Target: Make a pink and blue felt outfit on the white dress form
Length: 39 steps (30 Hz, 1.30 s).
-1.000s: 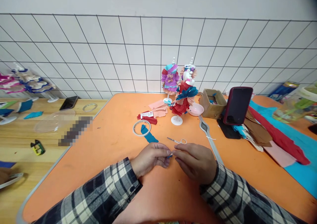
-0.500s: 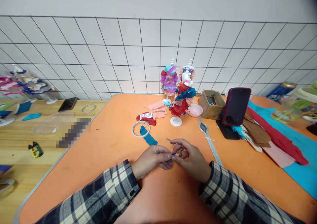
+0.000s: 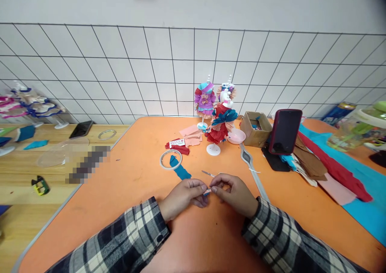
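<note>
My left hand (image 3: 188,193) is closed, with thumb and forefinger pinching a small piece of blue and pale pink crepe paper (image 3: 207,192). The fingertips of my right hand (image 3: 233,191) pinch that piece's right end, and both hands are just above the orange tabletop. A thin pointed metal blade (image 3: 208,173) shows behind my right fingers. Its rear part is hidden there, and whether the hand holds it I cannot tell. Beyond my left hand lie a blue crepe paper strip (image 3: 181,169) and a roll of narrow tape (image 3: 171,159).
Dolls in paper dresses (image 3: 219,124) stand at the back, near a pink bowl (image 3: 236,136) and a cardboard box (image 3: 256,129). A propped phone (image 3: 285,131) and crepe paper sheets (image 3: 337,164) are at the right. A wooden table (image 3: 57,188) adjoins at the left.
My fingertips have parted slightly, so more of the blue and pink piece shows between them. More of the metal blade shows behind my right hand. The view has shifted a little.
</note>
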### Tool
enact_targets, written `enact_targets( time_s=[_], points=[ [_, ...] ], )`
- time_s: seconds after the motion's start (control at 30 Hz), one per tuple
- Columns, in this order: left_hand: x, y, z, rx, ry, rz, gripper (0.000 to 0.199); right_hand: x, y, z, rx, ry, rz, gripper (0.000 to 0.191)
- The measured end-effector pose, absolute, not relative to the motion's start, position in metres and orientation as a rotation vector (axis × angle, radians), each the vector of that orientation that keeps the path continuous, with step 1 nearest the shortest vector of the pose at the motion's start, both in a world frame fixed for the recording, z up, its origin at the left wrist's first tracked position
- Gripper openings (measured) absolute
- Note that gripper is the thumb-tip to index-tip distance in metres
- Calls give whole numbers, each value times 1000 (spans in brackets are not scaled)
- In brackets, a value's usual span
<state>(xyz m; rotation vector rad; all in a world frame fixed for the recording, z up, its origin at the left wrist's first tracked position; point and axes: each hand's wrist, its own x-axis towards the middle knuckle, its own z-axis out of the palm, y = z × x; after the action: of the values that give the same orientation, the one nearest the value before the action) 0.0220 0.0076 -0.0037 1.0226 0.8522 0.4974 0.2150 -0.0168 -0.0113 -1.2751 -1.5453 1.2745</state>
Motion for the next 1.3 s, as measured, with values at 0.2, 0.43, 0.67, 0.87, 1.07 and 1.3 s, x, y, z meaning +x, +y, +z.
enact_targets(
  time_s=[0.2,0.43,0.67,0.87,1.07,1.3],
  points=[
    [24,6,-2,1127,921,529,47,214,-17,-10,-1308,-1730,1051,12],
    [22,9,-5,1415,894,625,33,217,-20,-5,-1203,-1862,761,15],
    [19,5,2,1985,993,710,16,213,-20,-7,-1264,-1719,1021,27],
    [17,6,4,2331,883,657,20,215,-17,-9,-1273,-1659,1150,13],
    [18,6,7,2227,881,653,23,214,-18,-8,-1275,-1672,1081,10],
    [18,4,12,1993,773,673,27,208,-22,-11,-1281,-1678,973,15]
  ],
)
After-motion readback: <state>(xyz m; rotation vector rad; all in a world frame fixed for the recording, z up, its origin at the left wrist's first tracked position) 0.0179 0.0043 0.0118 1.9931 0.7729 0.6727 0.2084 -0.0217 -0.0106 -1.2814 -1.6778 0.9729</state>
